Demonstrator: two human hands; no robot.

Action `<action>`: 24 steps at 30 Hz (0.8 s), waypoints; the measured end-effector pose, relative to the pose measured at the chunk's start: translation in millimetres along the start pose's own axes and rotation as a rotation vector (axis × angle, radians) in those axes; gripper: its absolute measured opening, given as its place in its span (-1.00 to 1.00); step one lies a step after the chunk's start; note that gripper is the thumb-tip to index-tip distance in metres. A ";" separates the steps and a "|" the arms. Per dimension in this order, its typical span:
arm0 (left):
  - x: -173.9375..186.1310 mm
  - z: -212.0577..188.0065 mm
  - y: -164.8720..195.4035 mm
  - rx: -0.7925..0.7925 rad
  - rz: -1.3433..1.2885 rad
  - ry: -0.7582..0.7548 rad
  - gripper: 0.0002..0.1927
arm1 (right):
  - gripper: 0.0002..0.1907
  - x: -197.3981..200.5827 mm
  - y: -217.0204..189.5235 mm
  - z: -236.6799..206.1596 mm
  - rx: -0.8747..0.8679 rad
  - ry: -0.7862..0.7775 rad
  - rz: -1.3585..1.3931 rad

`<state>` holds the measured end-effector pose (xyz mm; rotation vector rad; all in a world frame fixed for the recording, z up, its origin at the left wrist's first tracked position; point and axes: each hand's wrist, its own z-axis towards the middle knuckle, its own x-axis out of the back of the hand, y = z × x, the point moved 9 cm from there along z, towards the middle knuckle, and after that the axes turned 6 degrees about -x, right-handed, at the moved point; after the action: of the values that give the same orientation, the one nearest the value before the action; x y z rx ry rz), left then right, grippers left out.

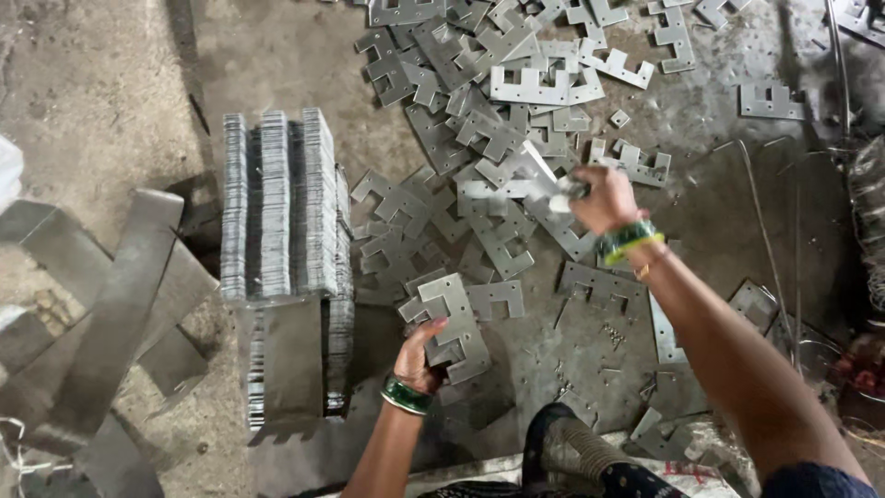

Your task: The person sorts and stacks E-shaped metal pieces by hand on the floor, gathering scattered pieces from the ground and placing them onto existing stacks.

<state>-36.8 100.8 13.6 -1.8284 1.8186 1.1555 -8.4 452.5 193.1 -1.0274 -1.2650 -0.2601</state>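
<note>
1. Presently, the left hand (419, 355) is closed on a small bundle of flat notched metal plates (454, 325), fingers wrapped under the lower edge, thumb side against the face. The bundle stands tilted, low over the floor (277, 55), just right of the stacked block.
2. The right hand (604, 198) is raised over the loose heap, fingers pinched shut on one or more plates (516, 180); that part is motion-blurred, so the exact count cannot be told. Bangles sit at both wrists.
3. Beneath and around the right hand lies the scattered pile of plates (489, 101), overlapping at all angles and spreading toward the top of the view.
4. Left of the left hand stands the stacked block of plates (286, 207), set on edge in tight rows, with further rows (290, 364) lower down.
5. At far left lie long flat metal strips (111, 304); thin wire rods (770, 240) lie at right. A foot in patterned cloth (572, 452) rests near the bottom edge.
6. Risk, judged: bare hands on stamped edges could be cut, particularly during a fast pick from the tangled pile.
7. Risk, judged: the held bundle is gripped low and could fan out or slip.
8. Risk, judged: the on-edge rows could topple if knocked.
</note>
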 end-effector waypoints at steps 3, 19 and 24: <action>-4.2 17.2 -6.8 0.025 0.028 0.089 -0.55 | -0.77 16.1 -42.2 -56.3 0.348 0.073 0.033; 50.0 26.6 -13.3 -0.047 0.037 0.114 -0.45 | -0.40 -39.5 -29.3 59.9 -0.003 -0.179 -0.304; 10.5 4.9 2.7 -0.094 -0.046 -0.149 -0.43 | -0.40 -11.2 14.2 10.0 -0.083 -0.172 -0.225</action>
<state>-42.2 96.7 3.8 -1.7728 1.6571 1.3427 -9.2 463.9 175.9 -0.9946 -1.5397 -0.4066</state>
